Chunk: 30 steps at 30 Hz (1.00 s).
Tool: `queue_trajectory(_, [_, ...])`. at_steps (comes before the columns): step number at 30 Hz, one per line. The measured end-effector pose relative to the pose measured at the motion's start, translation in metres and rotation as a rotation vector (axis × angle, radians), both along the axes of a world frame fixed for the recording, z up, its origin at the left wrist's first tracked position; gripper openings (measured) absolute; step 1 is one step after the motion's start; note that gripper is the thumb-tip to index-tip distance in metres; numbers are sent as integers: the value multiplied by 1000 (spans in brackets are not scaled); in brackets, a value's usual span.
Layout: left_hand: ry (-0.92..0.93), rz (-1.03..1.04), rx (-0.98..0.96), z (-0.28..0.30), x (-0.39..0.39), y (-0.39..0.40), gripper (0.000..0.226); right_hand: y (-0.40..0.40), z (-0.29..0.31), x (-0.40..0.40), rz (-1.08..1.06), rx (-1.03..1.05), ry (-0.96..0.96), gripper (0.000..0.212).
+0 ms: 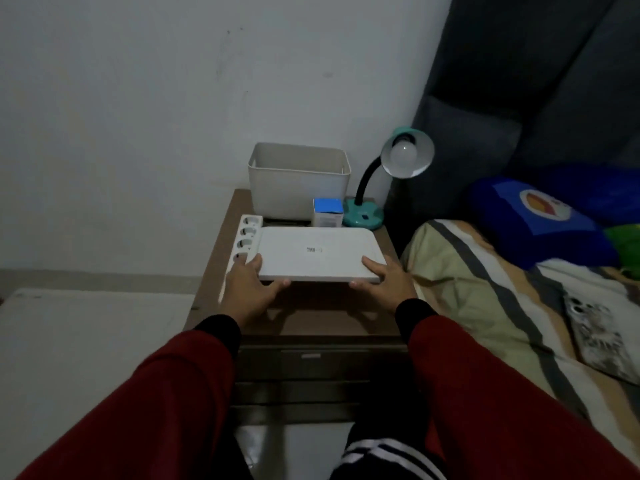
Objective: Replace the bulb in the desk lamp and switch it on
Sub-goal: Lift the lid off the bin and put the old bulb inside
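A teal desk lamp with a black gooseneck stands at the back right of the brown bedside table. Its shade faces me with a white bulb in it, unlit. A small blue-and-white bulb box stands just left of the lamp base. A flat white lid is held level just above the table. My left hand grips its near left corner and my right hand grips its near right corner.
A white open bin stands at the back of the table against the wall. A white power strip lies along the table's left edge, partly under the lid. A bed with a striped cover, a blue pillow and a phone lies to the right.
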State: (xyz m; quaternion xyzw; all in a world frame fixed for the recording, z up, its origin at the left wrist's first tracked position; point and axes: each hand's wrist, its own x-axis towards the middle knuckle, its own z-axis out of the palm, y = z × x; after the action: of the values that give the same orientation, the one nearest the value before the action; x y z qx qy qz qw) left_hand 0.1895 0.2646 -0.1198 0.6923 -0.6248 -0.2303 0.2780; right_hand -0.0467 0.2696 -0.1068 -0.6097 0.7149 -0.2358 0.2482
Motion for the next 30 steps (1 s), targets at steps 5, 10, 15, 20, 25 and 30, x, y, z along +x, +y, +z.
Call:
queue_trajectory(5, [-15,-19,97,-26,-6,34,82,35,-25,-7,0,68,-1,66])
queue_trajectory(10, [-74,-77,155,-32,-10,41,82,42,-34,-13,23,157,25,67])
queue_trajectory(15, [-207,-146,193,-32,-12,37,63,36,-35,-15,118,309,208,70])
queue_trajectory(20, [-357,-153,318,-33,-17,29,59,22,-23,-14,178,448,369,59])
queue_trajectory(25, [-465,-183,346,-21,-24,8,45,-5,-10,-13,246,503,499,54])
queue_trajectory(30, [-578,-210,300,3,-27,-35,42,-54,2,-14,286,482,551,63])
